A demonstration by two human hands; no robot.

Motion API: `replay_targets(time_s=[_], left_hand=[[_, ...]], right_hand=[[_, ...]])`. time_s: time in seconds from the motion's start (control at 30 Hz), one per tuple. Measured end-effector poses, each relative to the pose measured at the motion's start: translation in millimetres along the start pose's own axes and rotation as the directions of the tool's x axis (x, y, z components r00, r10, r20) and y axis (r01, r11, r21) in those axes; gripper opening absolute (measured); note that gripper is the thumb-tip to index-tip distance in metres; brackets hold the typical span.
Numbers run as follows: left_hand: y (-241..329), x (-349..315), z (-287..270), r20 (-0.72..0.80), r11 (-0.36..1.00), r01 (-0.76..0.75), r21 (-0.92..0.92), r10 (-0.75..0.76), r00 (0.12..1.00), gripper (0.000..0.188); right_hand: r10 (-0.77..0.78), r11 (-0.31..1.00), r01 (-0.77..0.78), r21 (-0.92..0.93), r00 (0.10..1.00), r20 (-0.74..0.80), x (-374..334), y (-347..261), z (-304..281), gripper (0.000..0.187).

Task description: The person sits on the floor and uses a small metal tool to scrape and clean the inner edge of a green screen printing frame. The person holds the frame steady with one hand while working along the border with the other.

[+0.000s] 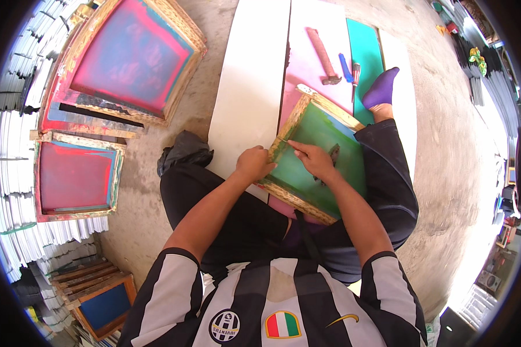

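Hands: two. The left hand (255, 163) is at the green frame's left rail, fingers curled in; cannot tell what they pinch. The right hand (314, 161) is over the mesh, index finger stretched to that rail, other fingers folded; cannot tell whether they pinch anything.
Green frame (298, 180): one, wood-railed, tilted, at the person's lap between the bent legs, its far part over the boards.
Dark shape (334, 152): one, beside the right hand on the mesh; too unclear to name.
Tools: three, beyond the green frame. One hammer (323, 55) lies on pink; one blue tool (345, 68) and one screwdriver (356, 75) lie beside it, near the teal edge.
Boards (250, 75): four strips visible, two white, one pink, one teal.
Left-side frames: at least three, namely a large pink-and-blue frame (130, 58), a smaller red frame (78, 176) and a blue frame (104, 309).
Bag (185, 153): one, black, crumpled, beside the left knee; contents hidden.
Sheets (10, 141): many stacks along the left, uncountable.
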State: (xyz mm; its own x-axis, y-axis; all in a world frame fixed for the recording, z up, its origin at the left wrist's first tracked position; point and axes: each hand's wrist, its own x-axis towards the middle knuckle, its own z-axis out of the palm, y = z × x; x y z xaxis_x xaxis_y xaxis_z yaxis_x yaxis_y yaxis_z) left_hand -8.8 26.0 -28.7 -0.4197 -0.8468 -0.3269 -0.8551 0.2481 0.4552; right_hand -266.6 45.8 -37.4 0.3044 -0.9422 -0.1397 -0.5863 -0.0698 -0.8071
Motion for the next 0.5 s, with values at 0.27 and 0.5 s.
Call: replay_targets(time_s=[0.27,0.5], left_hand=[[4,0,-4,0.033,0.999,0.033,-0.011,-0.033,0.999,0.043],[7,2,-7,0.059,0.998,0.053,-0.019,-0.052,0.997,0.043]], right_hand=[[0.178,0.983,-0.176,-0.043,0.982,0.062,-1,-18,-5,0.041],[0.214,0.865,-0.217,-0.452,0.975,-0.057,-23,-44,-6,0.042]])
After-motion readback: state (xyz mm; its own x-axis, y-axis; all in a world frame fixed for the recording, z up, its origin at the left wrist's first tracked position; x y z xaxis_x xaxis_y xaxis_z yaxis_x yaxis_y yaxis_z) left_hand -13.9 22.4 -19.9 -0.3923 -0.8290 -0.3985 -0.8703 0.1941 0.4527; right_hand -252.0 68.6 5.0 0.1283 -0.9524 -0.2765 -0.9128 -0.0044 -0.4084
